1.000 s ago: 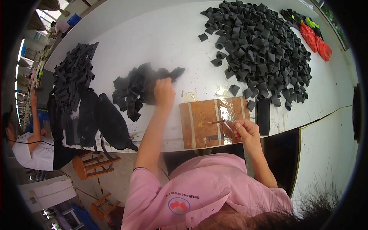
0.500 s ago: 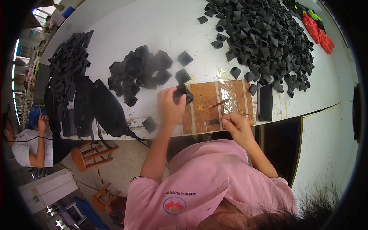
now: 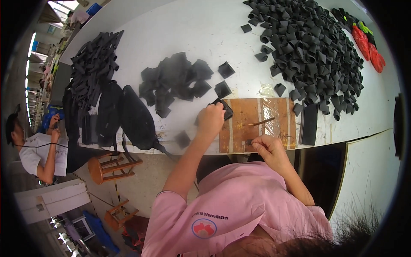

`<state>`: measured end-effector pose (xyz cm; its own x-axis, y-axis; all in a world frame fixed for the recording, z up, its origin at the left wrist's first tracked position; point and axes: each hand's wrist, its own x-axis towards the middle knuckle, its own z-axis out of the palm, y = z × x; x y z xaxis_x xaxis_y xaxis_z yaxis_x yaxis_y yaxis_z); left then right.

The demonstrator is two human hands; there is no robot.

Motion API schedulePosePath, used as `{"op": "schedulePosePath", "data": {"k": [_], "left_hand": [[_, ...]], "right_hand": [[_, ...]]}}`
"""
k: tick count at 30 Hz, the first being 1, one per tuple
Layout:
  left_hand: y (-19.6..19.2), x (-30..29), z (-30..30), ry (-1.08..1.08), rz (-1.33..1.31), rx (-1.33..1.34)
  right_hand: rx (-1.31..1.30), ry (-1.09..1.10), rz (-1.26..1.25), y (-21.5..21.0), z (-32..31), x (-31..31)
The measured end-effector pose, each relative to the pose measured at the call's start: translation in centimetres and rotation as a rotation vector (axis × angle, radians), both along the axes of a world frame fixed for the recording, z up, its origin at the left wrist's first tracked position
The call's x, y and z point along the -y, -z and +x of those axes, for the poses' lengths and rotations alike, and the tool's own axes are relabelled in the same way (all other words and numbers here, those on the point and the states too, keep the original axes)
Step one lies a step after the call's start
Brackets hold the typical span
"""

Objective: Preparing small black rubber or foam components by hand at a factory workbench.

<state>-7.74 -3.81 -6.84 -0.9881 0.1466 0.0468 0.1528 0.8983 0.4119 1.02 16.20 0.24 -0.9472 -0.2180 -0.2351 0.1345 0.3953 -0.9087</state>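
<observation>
My left hand (image 3: pixel 212 121) is closed at the far left corner of a brown wooden board (image 3: pixel 225 139), its curled fingers on a black square piece (image 3: pixel 229 110). More black square pieces (image 3: pixel 222 89) lie just beyond it. At the board's near edge my right hand (image 3: pixel 270 147) is closed, thumb and forefinger pinched; a small dark bit shows at their tips, too small to name. A thin brush (image 3: pixel 262 121) with a pale tip lies on the board, across a glossy taped strip, beyond my right hand.
A big heap of black folded loops (image 3: pixel 317 55) covers the far right, near red bags (image 3: pixel 364 43). Flat black pieces (image 3: pixel 175 77) and black strips (image 3: pixel 94 64) lie left, with black pouches (image 3: pixel 137 118). A dark block (image 3: pixel 308 124) stands right of the board. A co-worker (image 3: pixel 45 150) sits beyond a stool (image 3: pixel 111 167).
The view has shifted, so the table sits further right. My left fingers have curled down over the black piece at the board's corner. My right hand stays pinched near the board's front edge.
</observation>
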Motion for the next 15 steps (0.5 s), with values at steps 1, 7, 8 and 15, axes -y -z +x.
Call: {"op": "schedulePosePath", "data": {"k": [1, 7, 8, 15], "left_hand": [[0.1, -0.1, 0.1, 0.034, -0.068, -0.028], [0.2, -1.1, 0.4, 0.135, -0.339, -0.046], [0.1, -0.8, 0.3, 0.107, -0.294, -0.049], [-2.7, 0.3, 1.3, -0.241, 0.785, -0.065]], "right_hand": [[-0.005, -0.008, -0.005, -0.1, 0.0, 0.1], [-0.015, -0.036, 0.011, -0.3, 0.3, 0.4], [-0.039, -0.049, 0.011, -0.2, 0.3, 0.4], [-0.252, 0.077, -0.039, -1.6, 0.0, 1.4]]}}
